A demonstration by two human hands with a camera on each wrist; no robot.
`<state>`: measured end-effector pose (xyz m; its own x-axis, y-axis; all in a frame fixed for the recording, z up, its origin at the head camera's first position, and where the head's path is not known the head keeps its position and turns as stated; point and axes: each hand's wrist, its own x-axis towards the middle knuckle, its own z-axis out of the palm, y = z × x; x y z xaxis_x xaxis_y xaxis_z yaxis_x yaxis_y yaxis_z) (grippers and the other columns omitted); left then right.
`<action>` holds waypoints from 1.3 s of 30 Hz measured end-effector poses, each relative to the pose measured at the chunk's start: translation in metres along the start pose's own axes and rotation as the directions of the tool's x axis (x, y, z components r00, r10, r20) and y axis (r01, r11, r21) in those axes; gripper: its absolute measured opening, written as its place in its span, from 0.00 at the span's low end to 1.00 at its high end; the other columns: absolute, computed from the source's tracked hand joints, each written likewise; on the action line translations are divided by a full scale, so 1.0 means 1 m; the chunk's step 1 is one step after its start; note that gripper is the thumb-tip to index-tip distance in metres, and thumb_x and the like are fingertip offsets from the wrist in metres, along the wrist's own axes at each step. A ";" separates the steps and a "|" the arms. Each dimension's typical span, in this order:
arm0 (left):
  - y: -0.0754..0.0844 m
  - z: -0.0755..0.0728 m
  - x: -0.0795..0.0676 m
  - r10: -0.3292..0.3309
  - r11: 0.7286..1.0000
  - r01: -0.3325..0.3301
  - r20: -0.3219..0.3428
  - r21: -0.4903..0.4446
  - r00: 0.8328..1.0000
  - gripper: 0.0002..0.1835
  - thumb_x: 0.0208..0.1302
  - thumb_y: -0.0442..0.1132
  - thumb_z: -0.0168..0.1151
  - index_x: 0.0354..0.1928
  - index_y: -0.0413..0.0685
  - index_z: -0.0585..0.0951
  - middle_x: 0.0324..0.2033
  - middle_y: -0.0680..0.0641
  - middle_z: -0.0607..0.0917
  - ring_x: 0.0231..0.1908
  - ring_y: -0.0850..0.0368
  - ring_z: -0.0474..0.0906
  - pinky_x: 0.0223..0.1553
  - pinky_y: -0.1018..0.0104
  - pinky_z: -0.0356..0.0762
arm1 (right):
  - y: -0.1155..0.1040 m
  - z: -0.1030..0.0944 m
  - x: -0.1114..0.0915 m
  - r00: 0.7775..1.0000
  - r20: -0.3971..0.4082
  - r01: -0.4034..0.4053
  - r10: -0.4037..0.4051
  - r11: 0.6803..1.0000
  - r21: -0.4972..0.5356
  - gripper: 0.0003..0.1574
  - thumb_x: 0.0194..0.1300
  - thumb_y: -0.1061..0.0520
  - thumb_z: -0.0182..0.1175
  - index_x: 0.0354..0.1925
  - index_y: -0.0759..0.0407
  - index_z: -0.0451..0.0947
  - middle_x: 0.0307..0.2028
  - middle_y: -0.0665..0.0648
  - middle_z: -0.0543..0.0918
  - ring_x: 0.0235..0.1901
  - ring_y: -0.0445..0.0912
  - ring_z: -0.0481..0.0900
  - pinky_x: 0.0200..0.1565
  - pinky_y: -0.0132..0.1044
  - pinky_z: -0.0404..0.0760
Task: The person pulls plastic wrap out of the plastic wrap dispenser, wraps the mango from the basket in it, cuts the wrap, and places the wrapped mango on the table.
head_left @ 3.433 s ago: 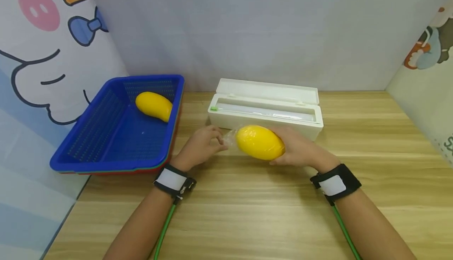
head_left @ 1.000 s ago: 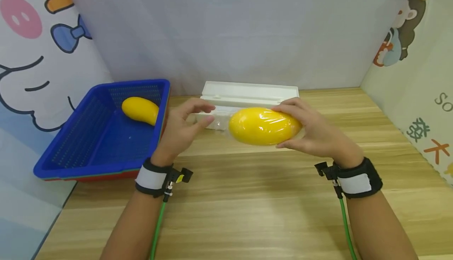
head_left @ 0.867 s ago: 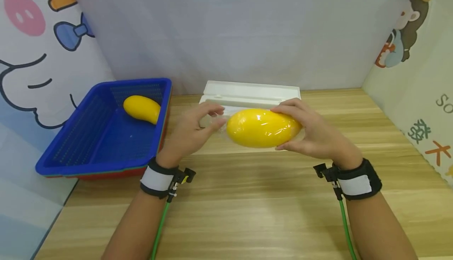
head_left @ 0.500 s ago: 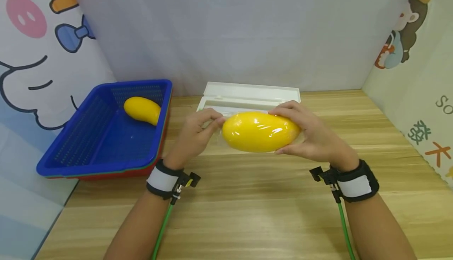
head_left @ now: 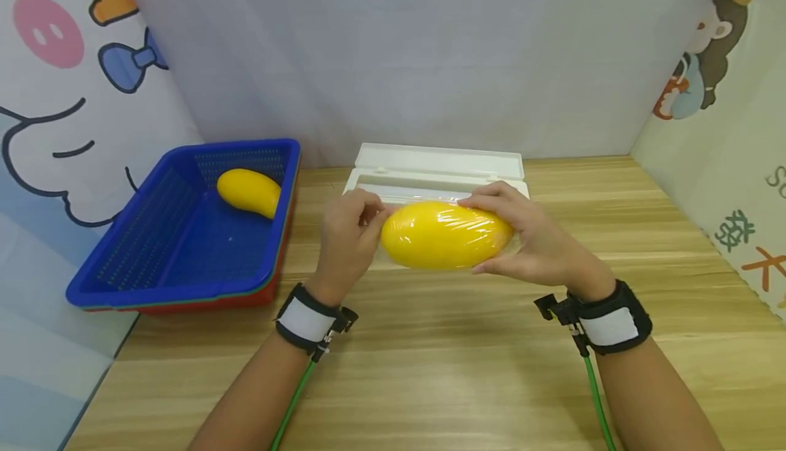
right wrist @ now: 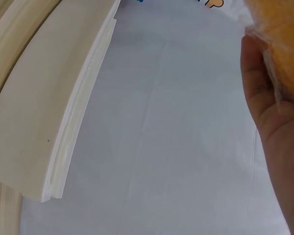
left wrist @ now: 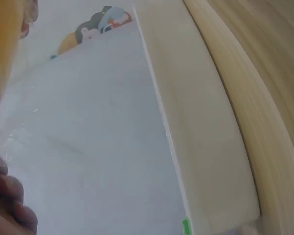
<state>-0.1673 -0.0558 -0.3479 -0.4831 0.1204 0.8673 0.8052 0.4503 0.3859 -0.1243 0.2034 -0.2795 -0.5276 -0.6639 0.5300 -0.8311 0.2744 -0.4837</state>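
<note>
A yellow mango (head_left: 445, 235), wrapped in shiny clear cling film, is held level above the table in the head view. My right hand (head_left: 533, 234) grips its right end, thumb below and fingers above. At the other end, my left hand (head_left: 351, 238) has curled fingers and pinches the cling film (left wrist: 14, 139), which stretches off the mango in the left wrist view. Behind the mango stands a white cling film dispenser (head_left: 430, 181) with its lid up, partly hidden by hands and fruit. In the right wrist view, loose film lies along the right hand's fingers (right wrist: 257, 73).
To the left, a blue basket (head_left: 184, 246) is stacked on a red one (head_left: 270, 294). Inside the blue basket lies a second mango (head_left: 248, 192). The wooden table (head_left: 430, 383) ends at a grey back wall (head_left: 417, 55). Green cables (head_left: 293, 403) trail from both wrists.
My left hand, apart from the mango one second ago, has come right to its left end and now pinches the film there. The mango has shifted slightly left and down.
</note>
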 end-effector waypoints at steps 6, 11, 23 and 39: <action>-0.001 -0.006 0.004 -0.083 0.994 0.083 -0.002 -0.067 0.997 0.03 0.58 0.30 0.66 0.30 0.35 0.82 0.23 0.43 0.84 0.22 0.60 0.70 0.19 0.63 0.70 | 0.013 -0.001 -0.003 1.000 -0.017 -0.016 0.014 0.993 -0.113 0.47 0.34 0.69 0.78 0.56 0.71 0.71 0.50 0.65 0.71 0.50 0.48 0.68 0.47 0.41 0.78; 0.006 -0.007 0.009 -0.002 0.996 -0.002 -0.039 -0.090 0.999 0.04 0.57 0.28 0.64 0.34 0.33 0.82 0.30 0.40 0.84 0.29 0.56 0.76 0.26 0.58 0.80 | 0.036 0.000 -0.008 0.997 -0.077 -0.039 0.026 0.983 -0.177 0.51 0.34 0.64 0.80 0.59 0.65 0.71 0.51 0.62 0.71 0.49 0.47 0.68 0.44 0.47 0.79; 0.032 0.003 0.001 -0.326 0.893 0.396 0.297 -0.216 0.898 0.31 0.54 0.43 0.71 0.59 0.39 0.72 0.48 0.42 0.79 0.41 0.59 0.76 0.40 0.61 0.84 | 0.041 0.010 -0.009 0.994 -0.111 0.000 -0.020 0.984 -0.179 0.50 0.34 0.62 0.80 0.59 0.66 0.71 0.51 0.61 0.71 0.48 0.47 0.70 0.46 0.38 0.78; 0.052 -0.007 0.005 -0.350 0.701 0.565 0.481 -0.434 0.804 0.53 0.45 0.22 0.72 0.69 0.42 0.49 0.59 0.37 0.66 0.50 0.51 0.71 0.52 0.48 0.76 | 0.044 0.024 -0.008 0.996 -0.087 -0.002 -0.005 0.997 -0.080 0.54 0.39 0.60 0.78 0.64 0.62 0.65 0.58 0.60 0.68 0.54 0.49 0.64 0.51 0.49 0.75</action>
<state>-0.1252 -0.0380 -0.3209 -0.8356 0.3647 0.4107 0.4410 -0.0004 0.8975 -0.1522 0.2036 -0.3214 -0.5368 -0.6019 0.5912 -0.8414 0.3302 -0.4277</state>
